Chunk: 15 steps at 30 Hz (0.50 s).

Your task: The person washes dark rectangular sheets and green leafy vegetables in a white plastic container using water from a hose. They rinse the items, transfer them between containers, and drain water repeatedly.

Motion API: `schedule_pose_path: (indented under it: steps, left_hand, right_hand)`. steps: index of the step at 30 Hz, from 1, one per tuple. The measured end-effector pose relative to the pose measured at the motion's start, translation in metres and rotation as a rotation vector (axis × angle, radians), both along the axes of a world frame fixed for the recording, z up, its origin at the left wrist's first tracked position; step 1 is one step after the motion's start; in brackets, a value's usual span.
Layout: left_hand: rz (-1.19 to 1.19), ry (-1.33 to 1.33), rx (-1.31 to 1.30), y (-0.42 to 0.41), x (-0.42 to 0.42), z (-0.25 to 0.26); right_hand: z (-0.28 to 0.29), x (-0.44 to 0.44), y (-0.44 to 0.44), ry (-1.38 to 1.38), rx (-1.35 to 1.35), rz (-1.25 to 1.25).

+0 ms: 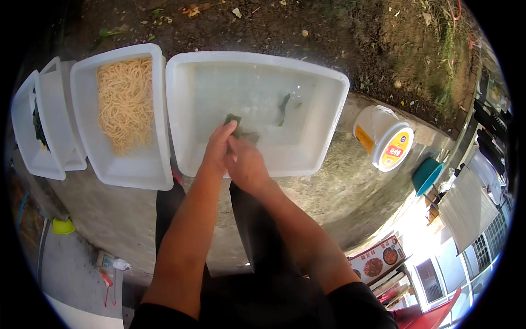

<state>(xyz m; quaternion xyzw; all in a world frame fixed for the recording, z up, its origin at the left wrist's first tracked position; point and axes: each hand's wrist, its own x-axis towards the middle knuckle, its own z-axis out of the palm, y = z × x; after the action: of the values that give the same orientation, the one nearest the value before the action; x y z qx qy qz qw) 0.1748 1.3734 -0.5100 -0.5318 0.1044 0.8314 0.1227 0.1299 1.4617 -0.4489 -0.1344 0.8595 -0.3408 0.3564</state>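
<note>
A large white plastic tub (254, 163) of cloudy water stands before me. Over its near side my left hand (218, 144) pinches a dark green strip of what looks like kelp (232, 119), thumb on top. Close against it, my right hand (248, 166) is slightly blurred, its fingers curled by the strip's lower part; whether they grip it cannot be made out. Another dark green strip (283, 109) floats right of the hands, with a small scrap beside it. To the left, a second white tub (123, 174) holds a mass of pale noodle-like strands (125, 103).
More white tubs (51, 164) stand at the far left, one with dark green pieces (39, 127). A lidded white bucket (372, 131) lies tipped on the concrete at right, near a teal basin (427, 176). Bare soil (263, 28) with scattered leaves borders the tubs' far side.
</note>
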Motion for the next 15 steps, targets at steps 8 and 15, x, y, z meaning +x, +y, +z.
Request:
schedule_pose_path:
  steps: [8, 15]
  left_hand:
    - [0.053, 0.033, 0.047, -0.025, 0.004, 0.035]
    - [0.132, 0.052, 0.042, -0.035, 0.024, 0.041]
  right_hand:
    - [-0.04, -0.067, 0.045, 0.362, 0.26, -0.273]
    - [-0.087, -0.036, 0.069, 0.136, 0.308, -0.117]
